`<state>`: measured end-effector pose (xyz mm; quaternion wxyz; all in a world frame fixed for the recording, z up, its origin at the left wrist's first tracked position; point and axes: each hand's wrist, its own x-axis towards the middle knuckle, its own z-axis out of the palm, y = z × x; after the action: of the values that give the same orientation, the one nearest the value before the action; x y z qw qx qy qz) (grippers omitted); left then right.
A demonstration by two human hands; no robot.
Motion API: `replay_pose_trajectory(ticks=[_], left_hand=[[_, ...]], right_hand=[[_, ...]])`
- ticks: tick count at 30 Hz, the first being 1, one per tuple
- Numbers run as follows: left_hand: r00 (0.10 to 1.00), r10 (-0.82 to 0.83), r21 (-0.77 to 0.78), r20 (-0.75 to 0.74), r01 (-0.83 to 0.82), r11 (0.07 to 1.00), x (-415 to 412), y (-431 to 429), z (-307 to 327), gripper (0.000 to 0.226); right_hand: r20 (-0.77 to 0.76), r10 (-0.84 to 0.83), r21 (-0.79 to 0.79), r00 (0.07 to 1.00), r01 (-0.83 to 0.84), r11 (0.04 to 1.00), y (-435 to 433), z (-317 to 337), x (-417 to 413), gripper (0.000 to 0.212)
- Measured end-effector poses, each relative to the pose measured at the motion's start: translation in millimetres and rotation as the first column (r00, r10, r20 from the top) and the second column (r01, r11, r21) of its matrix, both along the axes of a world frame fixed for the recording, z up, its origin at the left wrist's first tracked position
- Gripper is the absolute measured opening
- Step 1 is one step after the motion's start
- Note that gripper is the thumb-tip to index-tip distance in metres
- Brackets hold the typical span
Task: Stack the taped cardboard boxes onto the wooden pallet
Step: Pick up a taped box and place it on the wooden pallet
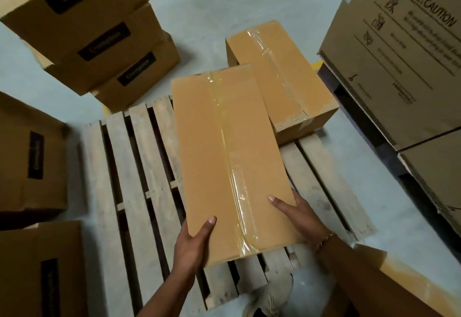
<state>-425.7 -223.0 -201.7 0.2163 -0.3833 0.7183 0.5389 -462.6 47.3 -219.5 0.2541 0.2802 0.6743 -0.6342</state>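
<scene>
I hold a long taped box (232, 162) above the wooden pallet (139, 179), my left hand (193, 244) and right hand (299, 214) gripping its near corners. A second box (279, 77) already sits on the far slats. I should lower mine flat, snug beside it.

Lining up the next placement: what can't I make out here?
Head view:
- Underside of the held box, so contact with the pallet: hidden by the box itself.
- Fingers of left grip and right grip: under that box.
- Labels on stacked boxes: blurred.
- Fine print on large carton: blurred, cut by right edge.
</scene>
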Motion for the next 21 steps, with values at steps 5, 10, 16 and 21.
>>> replay_pose_trajectory(ticks=[5,10,16,21], left_hand=[[1.000,-0.005,0.023,-0.026,0.006,1.000,-44,-11,-29,0.077],[0.995,-0.047,0.046,-0.083,0.051,0.998,-87,-38,-76,0.092],[0.984,-0.100,0.018,-0.148,0.104,0.994,-133,-67,-119,0.072],[0.984,-0.071,-0.002,-0.163,0.071,0.997,-161,-66,-140,0.069]], right_hand=[[-0.023,0.033,0.035,0.999,-0.032,0.999,-8,-28,-50,0.045],[-0.061,0.067,0.073,0.996,-0.063,0.995,-30,-66,-100,0.052],[-0.053,0.056,0.081,0.997,-0.051,0.995,-54,-105,-147,0.049],[-0.039,0.062,0.107,0.997,-0.058,0.993,-54,-135,-185,0.099]])
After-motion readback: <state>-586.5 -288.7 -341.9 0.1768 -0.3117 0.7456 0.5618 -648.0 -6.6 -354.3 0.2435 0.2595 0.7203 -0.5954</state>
